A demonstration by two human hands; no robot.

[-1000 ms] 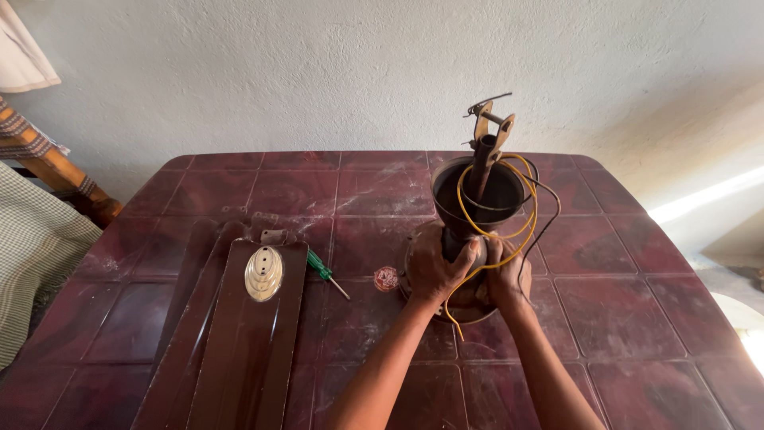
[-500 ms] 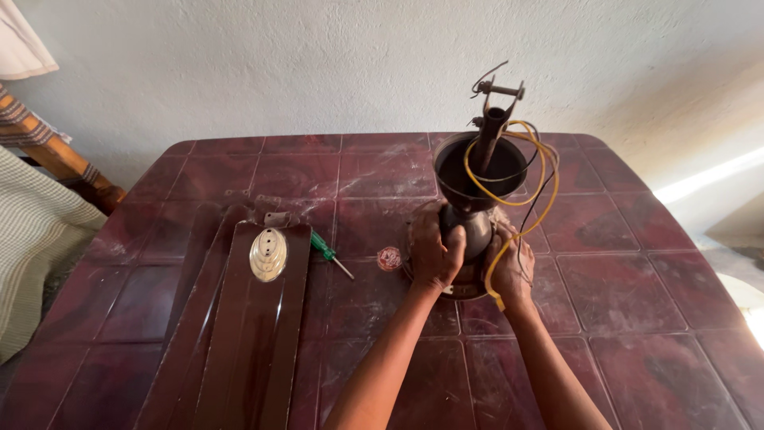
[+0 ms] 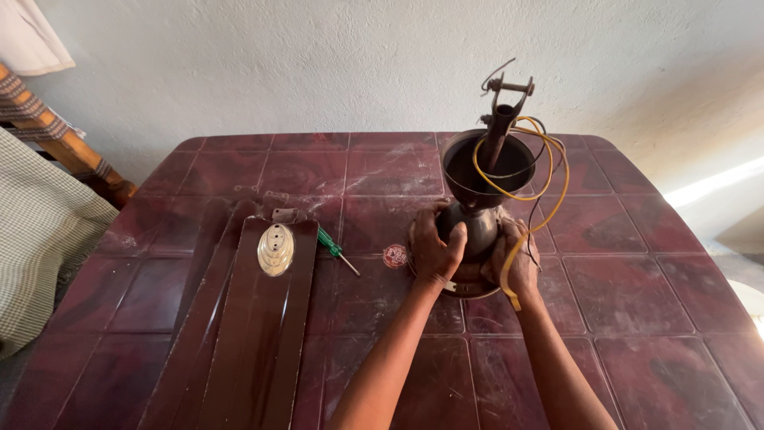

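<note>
Both hands grip the dark brown metal ceiling-fan motor body (image 3: 471, 239), which stands upright on the dark red tiled worktop (image 3: 621, 271): left hand (image 3: 434, 253) and right hand (image 3: 513, 267) closed around its lower housing. Steadying step, I judge; next move needs firm hold, away from the loose yellow wire (image 3: 549, 187).

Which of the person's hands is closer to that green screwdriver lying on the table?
Left. The left hand grips the fan motor on the side facing the green screwdriver; the right hand holds the motor's far side.
</note>
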